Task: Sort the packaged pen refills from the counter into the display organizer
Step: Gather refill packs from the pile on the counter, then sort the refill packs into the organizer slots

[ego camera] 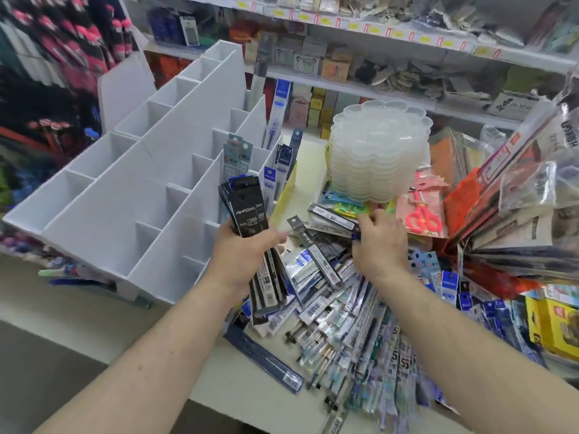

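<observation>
My left hand (pixel 242 250) grips a fanned bundle of black refill packs (pixel 247 208), held upright beside the right edge of the white display organizer (pixel 131 195). My right hand (pixel 380 242) reaches palm-down over the heap of refill packs (pixel 338 311) on the counter. Its fingers touch a long dark refill pack (pixel 333 218) at the heap's far edge; whether they pinch it I cannot tell. A few blue and grey refill packs (pixel 271 170) stand in the organizer's right-hand compartments. Most other compartments look empty.
A stack of clear plastic palettes (pixel 380 151) stands behind the heap. Carded pink scissors (pixel 421 216) lie to its right, beside fanned hanging packets (pixel 517 195). A yellow box (pixel 553 327) sits at the right edge. Stocked shelves (pixel 360 67) run behind; the counter edge (pixel 200 399) is near me.
</observation>
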Demonstrator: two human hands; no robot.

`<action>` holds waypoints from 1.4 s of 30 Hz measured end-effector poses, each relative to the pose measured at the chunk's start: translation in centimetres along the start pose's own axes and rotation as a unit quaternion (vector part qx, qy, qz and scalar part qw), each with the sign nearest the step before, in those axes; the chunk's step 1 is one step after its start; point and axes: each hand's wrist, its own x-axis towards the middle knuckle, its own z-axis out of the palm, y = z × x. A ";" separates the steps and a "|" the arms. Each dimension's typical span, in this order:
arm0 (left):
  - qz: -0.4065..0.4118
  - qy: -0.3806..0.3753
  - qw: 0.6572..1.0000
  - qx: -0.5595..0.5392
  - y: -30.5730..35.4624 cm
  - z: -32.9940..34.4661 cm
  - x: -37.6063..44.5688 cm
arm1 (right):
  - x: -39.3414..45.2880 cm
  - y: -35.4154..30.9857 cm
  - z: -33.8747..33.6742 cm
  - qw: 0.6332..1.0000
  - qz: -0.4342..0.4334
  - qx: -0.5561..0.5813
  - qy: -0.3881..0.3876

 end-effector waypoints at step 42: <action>-0.016 0.072 0.995 -0.066 4.8 2.3 -3.8 | -8.4 -9.3 -9.8 0.744 -0.092 0.576 -0.327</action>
